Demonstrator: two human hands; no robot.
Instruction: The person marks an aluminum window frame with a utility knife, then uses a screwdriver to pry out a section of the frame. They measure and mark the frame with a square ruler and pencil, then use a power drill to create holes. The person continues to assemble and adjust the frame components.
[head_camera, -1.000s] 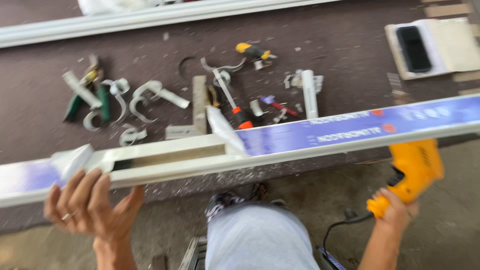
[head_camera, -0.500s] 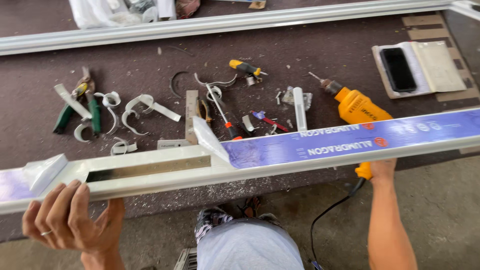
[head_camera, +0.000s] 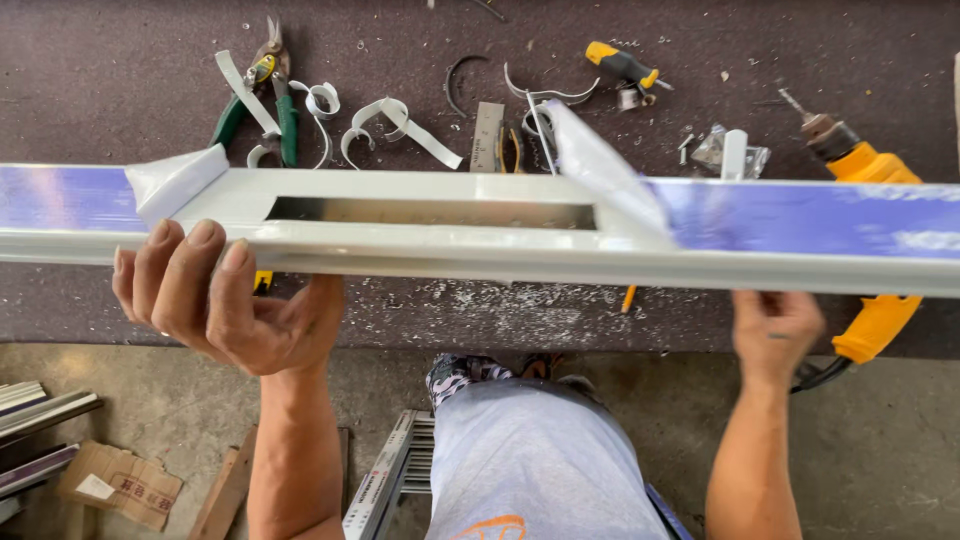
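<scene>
A long white metal profile (head_camera: 430, 250) runs across the whole view above a dark workbench (head_camera: 120, 80). It has a rectangular slot (head_camera: 430, 212) cut in its top. Blue protective film (head_camera: 800, 215) covers its ends and is peeled back in flaps around the slot. My left hand (head_camera: 225, 300) grips the profile's near edge from below, palm up, left of the slot. My right hand (head_camera: 775, 330) reaches up to the near edge on the right, its fingertips hidden behind the profile. A yellow power drill (head_camera: 870, 165) lies on the bench just right of that hand, apart from it.
Behind the profile lie green-handled snips (head_camera: 285, 115), curled white metal strips (head_camera: 395, 120), a yellow-and-black screwdriver (head_camera: 620, 65) and small fittings. Metal filings dot the bench's near edge. On the floor are stacked profiles (head_camera: 30, 410), cardboard (head_camera: 120, 485) and a step ladder (head_camera: 390, 480).
My right hand carried the drill up onto the bench, let it go and went to the profile. The profile now sits closer and more level in view. My left hand stays on it.
</scene>
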